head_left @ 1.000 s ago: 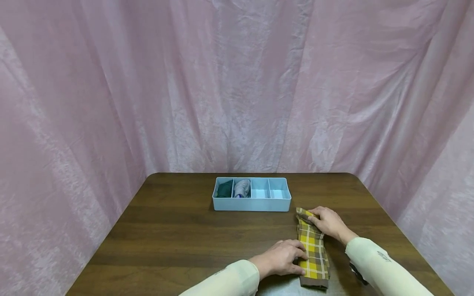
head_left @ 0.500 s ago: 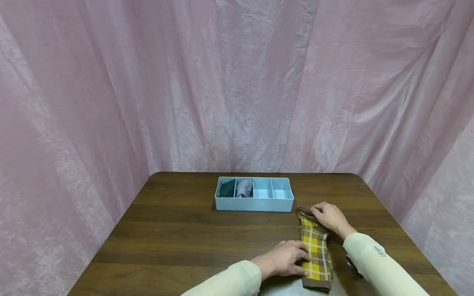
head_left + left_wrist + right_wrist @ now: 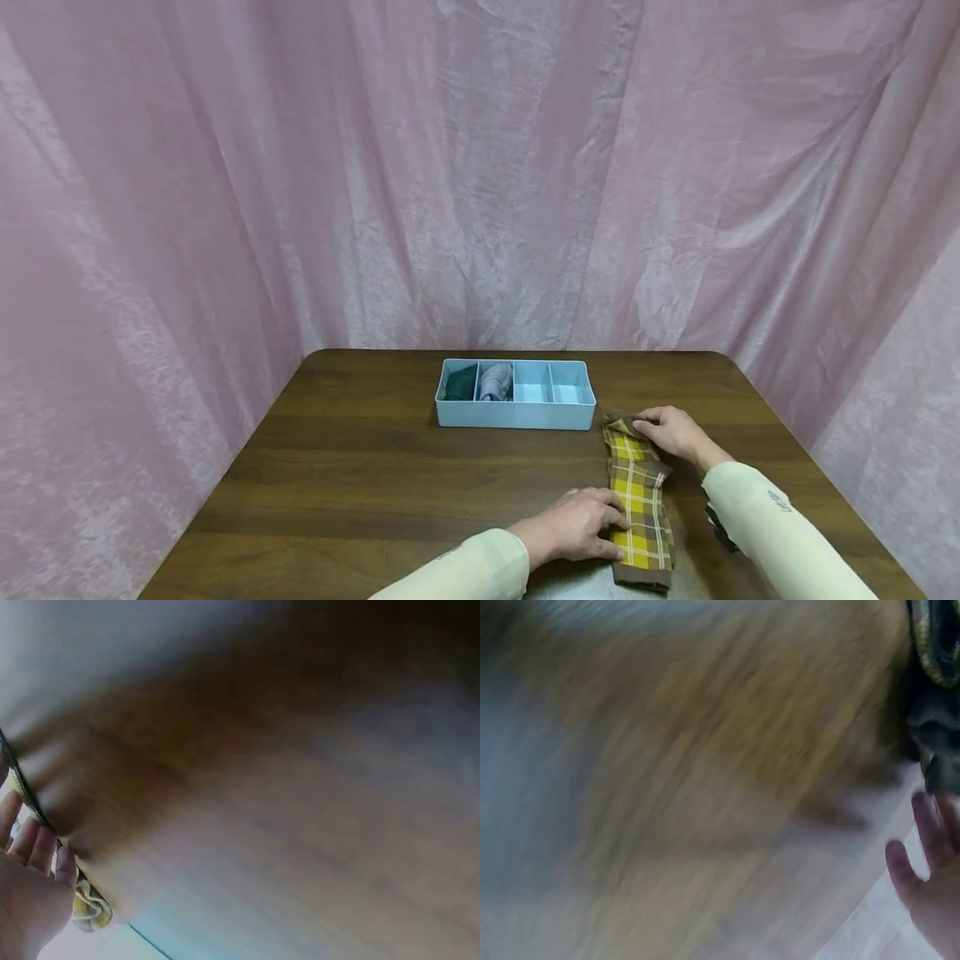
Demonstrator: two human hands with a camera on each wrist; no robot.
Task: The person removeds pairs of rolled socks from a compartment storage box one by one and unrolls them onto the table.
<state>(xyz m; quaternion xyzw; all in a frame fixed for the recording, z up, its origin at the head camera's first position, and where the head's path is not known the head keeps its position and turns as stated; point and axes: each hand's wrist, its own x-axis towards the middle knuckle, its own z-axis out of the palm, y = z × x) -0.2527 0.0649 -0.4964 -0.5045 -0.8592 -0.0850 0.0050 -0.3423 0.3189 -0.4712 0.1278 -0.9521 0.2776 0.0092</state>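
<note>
A yellow, brown and white plaid sock lies lengthwise on the table's right half, its brown cuff toward me and layered edges showing along its right side. My left hand rests at its left edge near the cuff, fingers stretched onto the fabric. At the far end, my right hand pinches the turned-up brown tip between thumb and fingers. The left wrist view shows the left fingers along the sock's edge. In the right wrist view, dark bunched fabric sits just beyond the right fingertips.
A light blue box with several compartments stands beyond the hands, left of the sock's far end. A dark green bundle and a grey bundle fill its two left compartments. Pink curtains hang behind the wooden table.
My right hand has shifted slightly away from me at the sock's far end, where the fabric has been turned and reshaped. My left hand stays in place on the sock.
</note>
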